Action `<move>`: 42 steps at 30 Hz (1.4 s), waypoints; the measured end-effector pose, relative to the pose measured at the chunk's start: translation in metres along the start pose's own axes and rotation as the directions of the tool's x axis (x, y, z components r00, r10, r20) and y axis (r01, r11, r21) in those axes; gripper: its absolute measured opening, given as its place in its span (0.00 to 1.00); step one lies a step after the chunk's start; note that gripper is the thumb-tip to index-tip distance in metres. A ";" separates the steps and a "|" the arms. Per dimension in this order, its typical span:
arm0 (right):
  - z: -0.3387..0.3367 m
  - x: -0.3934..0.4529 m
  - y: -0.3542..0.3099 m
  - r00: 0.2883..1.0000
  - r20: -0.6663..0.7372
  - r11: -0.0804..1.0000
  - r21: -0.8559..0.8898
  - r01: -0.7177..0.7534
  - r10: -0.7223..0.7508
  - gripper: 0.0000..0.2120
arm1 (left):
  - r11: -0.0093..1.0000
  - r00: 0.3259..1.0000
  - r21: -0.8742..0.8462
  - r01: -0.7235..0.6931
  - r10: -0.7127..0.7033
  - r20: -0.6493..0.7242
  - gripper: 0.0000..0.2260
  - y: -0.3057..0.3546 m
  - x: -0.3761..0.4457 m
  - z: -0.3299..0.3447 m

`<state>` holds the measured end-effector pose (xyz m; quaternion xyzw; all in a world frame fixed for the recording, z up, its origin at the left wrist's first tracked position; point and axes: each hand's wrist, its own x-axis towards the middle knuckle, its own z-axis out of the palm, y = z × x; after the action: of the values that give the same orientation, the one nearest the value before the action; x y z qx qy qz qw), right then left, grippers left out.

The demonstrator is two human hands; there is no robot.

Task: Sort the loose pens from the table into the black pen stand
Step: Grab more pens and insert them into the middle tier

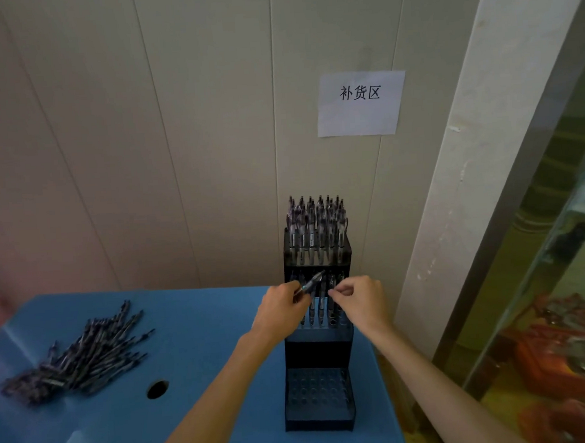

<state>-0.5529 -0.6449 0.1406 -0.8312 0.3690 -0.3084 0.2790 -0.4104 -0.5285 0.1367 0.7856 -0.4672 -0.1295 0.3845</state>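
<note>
The left hand (282, 307) pinches 1 pen (310, 283) (tilted) over the black pen stand (317, 343) middle tier; the right hand (361, 301) grip is curled, contents unclear.

White paper sheet (361, 103) taped to the panelled wall (175, 125), black printed characters "补货区"
</note>
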 end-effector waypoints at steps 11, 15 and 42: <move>-0.014 -0.010 -0.013 0.937 0.324 0.795 0.532 -0.292 0.127 0.03 | 0.997 0.994 0.014 -0.072 0.070 0.089 0.08 0.020 -0.003 0.018; -0.013 -0.013 -0.010 0.948 0.296 0.777 0.568 -0.270 0.114 0.02 | 0.992 0.990 0.036 -0.118 0.115 0.083 0.05 0.026 -0.008 0.018; -0.002 0.016 0.035 0.990 0.012 0.990 0.012 0.139 -0.139 0.03 | 0.935 0.985 0.332 -0.128 0.159 -0.069 0.05 0.001 -0.023 -0.010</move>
<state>-0.5608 -0.6783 0.1226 -0.8552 0.3067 -0.3239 0.2640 -0.4181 -0.5047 0.1403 0.8074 -0.5194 0.0154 0.2796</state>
